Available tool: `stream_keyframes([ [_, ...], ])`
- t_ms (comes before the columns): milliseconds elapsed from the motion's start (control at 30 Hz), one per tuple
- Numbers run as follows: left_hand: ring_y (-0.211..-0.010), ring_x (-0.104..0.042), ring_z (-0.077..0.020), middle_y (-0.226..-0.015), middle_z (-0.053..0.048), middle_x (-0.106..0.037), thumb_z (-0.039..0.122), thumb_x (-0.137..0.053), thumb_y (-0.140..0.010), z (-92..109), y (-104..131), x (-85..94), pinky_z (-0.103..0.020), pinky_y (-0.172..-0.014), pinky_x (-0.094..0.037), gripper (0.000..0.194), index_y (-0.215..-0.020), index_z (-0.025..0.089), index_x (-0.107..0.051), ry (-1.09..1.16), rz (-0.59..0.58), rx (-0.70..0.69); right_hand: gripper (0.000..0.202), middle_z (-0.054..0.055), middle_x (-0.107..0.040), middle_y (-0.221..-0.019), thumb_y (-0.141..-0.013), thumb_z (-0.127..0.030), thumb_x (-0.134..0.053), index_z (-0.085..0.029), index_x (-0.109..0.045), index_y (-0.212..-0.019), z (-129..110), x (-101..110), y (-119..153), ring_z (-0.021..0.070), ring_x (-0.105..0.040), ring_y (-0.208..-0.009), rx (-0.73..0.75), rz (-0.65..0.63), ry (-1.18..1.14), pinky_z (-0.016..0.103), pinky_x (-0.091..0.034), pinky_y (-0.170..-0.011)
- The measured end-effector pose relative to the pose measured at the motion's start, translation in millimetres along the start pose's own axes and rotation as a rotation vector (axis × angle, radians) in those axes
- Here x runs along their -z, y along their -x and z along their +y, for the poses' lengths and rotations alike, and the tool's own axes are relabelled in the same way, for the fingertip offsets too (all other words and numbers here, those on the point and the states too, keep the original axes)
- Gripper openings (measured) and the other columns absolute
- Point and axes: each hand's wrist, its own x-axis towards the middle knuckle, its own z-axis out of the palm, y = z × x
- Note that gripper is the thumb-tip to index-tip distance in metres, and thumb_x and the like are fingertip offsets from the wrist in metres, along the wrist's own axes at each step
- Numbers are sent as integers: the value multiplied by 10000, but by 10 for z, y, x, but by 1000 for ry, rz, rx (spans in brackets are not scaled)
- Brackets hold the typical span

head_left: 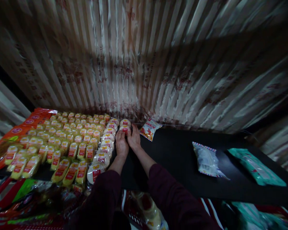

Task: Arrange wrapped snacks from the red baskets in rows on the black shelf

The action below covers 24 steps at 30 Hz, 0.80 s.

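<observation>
Both hands reach to the back of a black shelf [175, 159]. My left hand [122, 144] and my right hand [134, 139] sit side by side around a round white packaged cake [125, 129], fingers curved against it. Just behind it lies another round cake [125, 122]. Left of my left hand runs a column of overlapping round white cakes [106, 149]. Farther left stand rows of small yellow packaged cakes [73, 149]. A white and orange snack bag [150, 128] lies right of my right hand.
Orange bags [26, 126] lie at the far left. A white bag [207, 159] and a green bag [256, 166] rest on the right. Red baskets of packaged goods [4, 196] stand below the front edge. A pleated, shiny sheet [144, 57] hangs behind.
</observation>
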Motion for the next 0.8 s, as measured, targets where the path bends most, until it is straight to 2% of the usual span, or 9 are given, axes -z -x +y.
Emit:
stream_keyframes([
  [133,-1212,-477,-227,-1200,-149,-589,103,-438,-835,88,96,112,-388,-1071,-359,307,-1079,101,-622,34,-106,-10,377,131,-553,-1266,-896,-246,-367,-127,-520,-1219,-145,280,240,208,-483,-1205,8,-111,-14,378,-346,-1067],
  [367,-1166,-495,-230,-1207,-150,-585,106,-455,-816,415,515,311,-384,-1035,-388,253,-988,109,-641,-17,-235,22,312,78,-628,-1135,-880,-209,-407,-178,-590,-1131,-251,849,816,164,-574,-1060,-14,-209,-24,309,-425,-980],
  [467,-1141,-509,-214,-1187,-117,-602,64,-430,-796,617,705,411,-366,-1012,-407,293,-990,135,-638,0,-239,31,308,68,-639,-1105,-869,-183,-401,-185,-607,-1098,-301,1088,1056,160,-582,-1037,0,-207,-34,298,-441,-955],
  [633,-1011,-550,-192,-1046,-81,-647,18,-394,-750,920,1120,655,-343,-938,-450,358,-973,165,-633,17,-169,16,307,72,-640,-1080,-854,-167,-400,-184,-611,-1077,-422,1428,1432,160,-587,-1018,44,-149,-90,295,-450,-940],
  [733,-988,-555,-187,-1020,-86,-645,18,-378,-750,994,1486,841,-339,-925,-451,362,-969,164,-625,38,-138,-19,309,74,-641,-1048,-863,-165,-384,-186,-616,-1067,-456,1572,1734,159,-592,-993,72,-143,-132,292,-461,-919],
  [800,-984,-558,-185,-1010,-82,-643,26,-374,-756,974,1758,953,-342,-919,-453,353,-959,175,-622,51,-141,-44,309,78,-644,-1021,-866,-158,-375,-185,-626,-1044,-425,1629,1977,161,-597,-966,82,-152,-144,294,-473,-896],
])
